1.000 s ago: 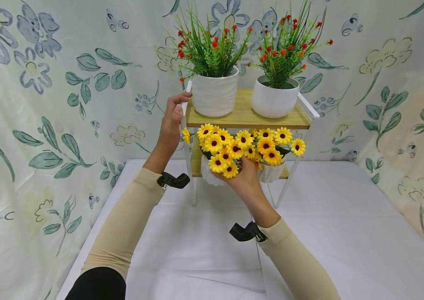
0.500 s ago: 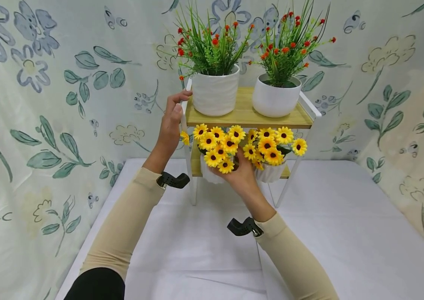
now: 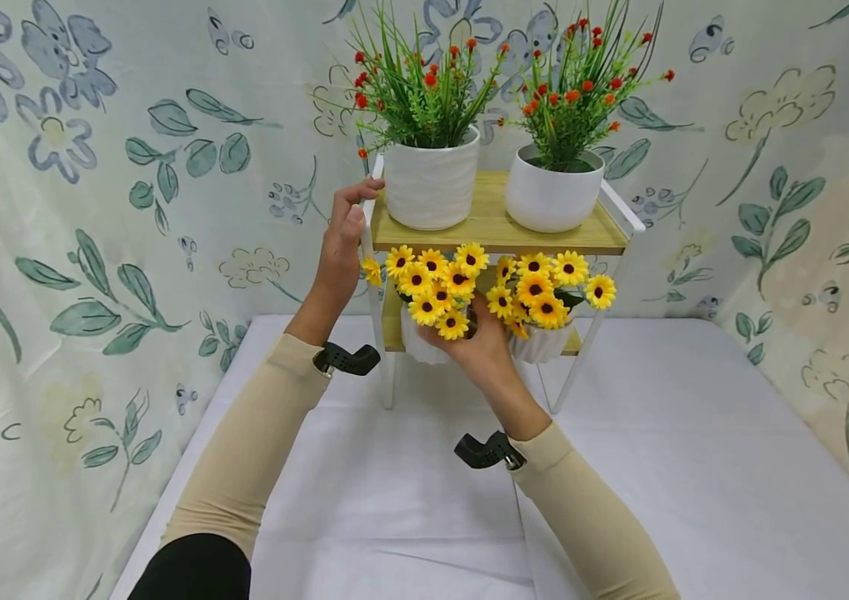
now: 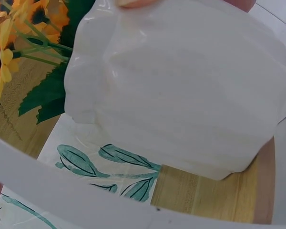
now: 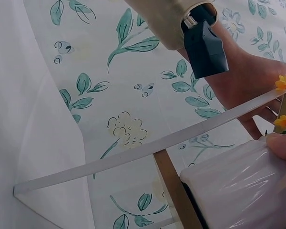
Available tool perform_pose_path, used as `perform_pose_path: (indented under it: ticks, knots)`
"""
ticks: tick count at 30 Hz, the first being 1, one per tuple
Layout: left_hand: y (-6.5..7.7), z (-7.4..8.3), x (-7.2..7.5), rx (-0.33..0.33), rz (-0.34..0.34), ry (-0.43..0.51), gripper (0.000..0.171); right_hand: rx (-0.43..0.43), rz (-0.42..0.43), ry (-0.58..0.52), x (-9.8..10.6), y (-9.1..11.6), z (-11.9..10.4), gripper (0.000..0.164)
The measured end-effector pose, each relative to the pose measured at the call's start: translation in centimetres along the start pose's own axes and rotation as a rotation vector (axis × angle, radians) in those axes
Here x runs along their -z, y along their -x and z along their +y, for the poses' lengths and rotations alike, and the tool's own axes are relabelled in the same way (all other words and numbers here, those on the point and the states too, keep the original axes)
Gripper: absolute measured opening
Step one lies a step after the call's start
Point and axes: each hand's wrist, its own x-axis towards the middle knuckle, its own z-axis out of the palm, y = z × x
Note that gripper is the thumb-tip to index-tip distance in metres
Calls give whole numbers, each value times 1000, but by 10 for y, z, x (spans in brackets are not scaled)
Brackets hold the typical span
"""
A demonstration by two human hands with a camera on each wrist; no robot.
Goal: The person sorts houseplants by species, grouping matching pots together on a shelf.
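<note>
A two-tier plant stand (image 3: 490,204) with wooden boards and a white frame stands at the back. My left hand (image 3: 340,242) holds its left side frame near the top board. On the lower board, my right hand (image 3: 482,348) grips a white flowerpot (image 3: 417,340) of yellow sunflowers (image 3: 431,283) by its right side. Blooms hide part of the fingers. This pot (image 4: 181,90) fills much of the left wrist view, behind the white rail. In the right wrist view, the thumb lies on the pot (image 5: 240,183).
Another white pot (image 3: 540,343) of sunflowers sits right of the gripping hand. Above, the top board bears a ribbed white pot (image 3: 431,187) and a rounder white pot (image 3: 553,196), both with grass and red blooms. White cloth (image 3: 679,450) covers the table; a floral curtain hangs behind.
The right hand and the held sunflower pot have shifted slightly left, widening the gap between the two bunches of sunflowers. The left hand keeps its place on the frame.
</note>
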Motion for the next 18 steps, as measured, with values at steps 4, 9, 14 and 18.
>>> perform_pose_path:
  ticks: [4,9,14,18]
  knots:
    - [0,1,0,-8,-2,-5,49,-5,-2,13,0,-1,-1,82]
    - [1,2,-1,-22,-6,-3,49,-43,-2,49,-1,-1,-1,84]
    - [1,1,0,-20,-9,-16,48,-45,-1,53,-2,-3,0,84]
    - [-2,-8,3,9,-7,-45,46,6,15,59,-3,-4,1,80]
